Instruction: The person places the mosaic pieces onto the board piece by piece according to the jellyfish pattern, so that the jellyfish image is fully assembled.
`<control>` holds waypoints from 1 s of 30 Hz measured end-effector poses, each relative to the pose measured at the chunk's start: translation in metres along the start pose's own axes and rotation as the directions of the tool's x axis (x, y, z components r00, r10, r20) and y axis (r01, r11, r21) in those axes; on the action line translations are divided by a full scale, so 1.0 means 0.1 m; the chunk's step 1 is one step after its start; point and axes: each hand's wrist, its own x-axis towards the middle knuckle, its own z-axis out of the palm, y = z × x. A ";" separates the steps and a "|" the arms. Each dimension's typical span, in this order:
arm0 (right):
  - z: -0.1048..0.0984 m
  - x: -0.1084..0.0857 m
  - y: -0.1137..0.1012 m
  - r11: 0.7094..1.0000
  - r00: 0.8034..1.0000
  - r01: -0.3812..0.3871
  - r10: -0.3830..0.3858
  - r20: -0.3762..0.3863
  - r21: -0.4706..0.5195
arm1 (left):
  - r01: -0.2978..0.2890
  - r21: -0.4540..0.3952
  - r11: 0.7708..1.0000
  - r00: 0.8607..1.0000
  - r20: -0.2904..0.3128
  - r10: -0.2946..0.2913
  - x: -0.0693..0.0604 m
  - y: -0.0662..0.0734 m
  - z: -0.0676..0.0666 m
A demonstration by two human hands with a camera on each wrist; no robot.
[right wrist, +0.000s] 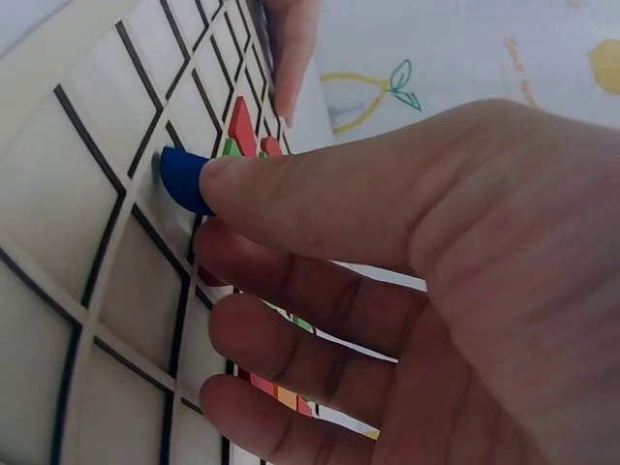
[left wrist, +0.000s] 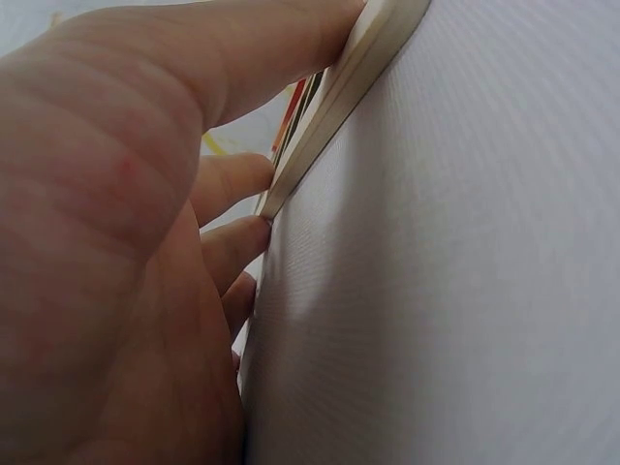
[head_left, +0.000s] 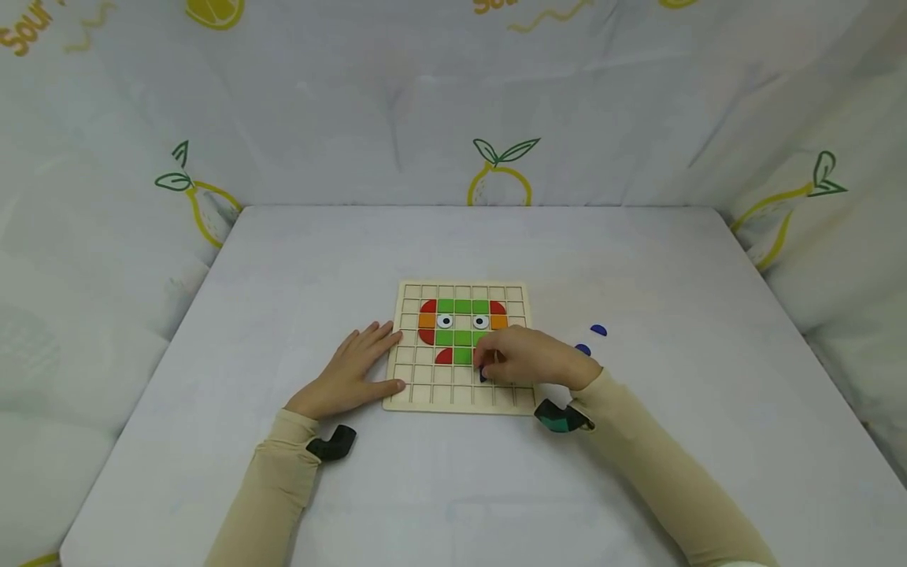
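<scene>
A pale wooden grid board (head_left: pixel 425 398) lies flat on the table, bearing a pattern of red, green and orange pieces with two round eye pieces (head_left: pixel 445 321). My right hand (head_left: pixel 527 356) is over the board's right half. Between its thumb and index finger it pinches a blue half-round piece (right wrist: pixel 184 179), held on edge close to the grid just below the pattern. My left hand (head_left: pixel 354 370) lies with spread, straight fingers at the board's left edge; in the left wrist view its thumb (left wrist: pixel 281 48) touches the board's rim. Part of the pattern is hidden behind the right hand.
Two more blue half-round pieces, one nearer (head_left: pixel 583 349) and one farther (head_left: pixel 598 330), lie on the white table (head_left: pixel 453 488) right of the board. A white cloth with lemon prints (head_left: pixel 499 185) hangs behind and at both sides.
</scene>
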 end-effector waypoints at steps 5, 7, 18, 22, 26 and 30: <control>0.03 0.00 -0.01 1.000 1.000 -0.014 0.013 -0.020 -0.020 | 0.005 -0.002 1.000 1.000 0.005 -0.005 0.00 0.02 0.00; 0.04 0.01 -0.02 1.000 1.000 -0.011 0.010 -0.026 -0.027 | 0.006 -0.002 1.000 1.000 0.005 -0.006 0.00 0.03 -0.01; 0.09 0.03 -0.07 0.998 0.999 -0.020 0.018 -0.032 -0.060 | 0.012 0.001 1.000 1.000 0.009 -0.012 0.00 0.03 -0.01; 0.11 0.04 -0.08 0.997 0.999 -0.035 0.033 -0.029 -0.066 | 0.019 0.000 1.000 1.000 0.009 -0.019 0.00 0.04 -0.01; 0.10 0.05 -0.08 0.993 0.997 -0.066 0.062 -0.042 -0.097 | 0.020 0.001 1.000 1.000 0.009 -0.020 0.00 0.05 -0.02; 0.10 0.04 -0.07 0.990 0.995 -0.088 0.082 -0.054 -0.113 | 0.013 -0.002 1.000 1.000 0.009 -0.013 0.00 0.05 -0.02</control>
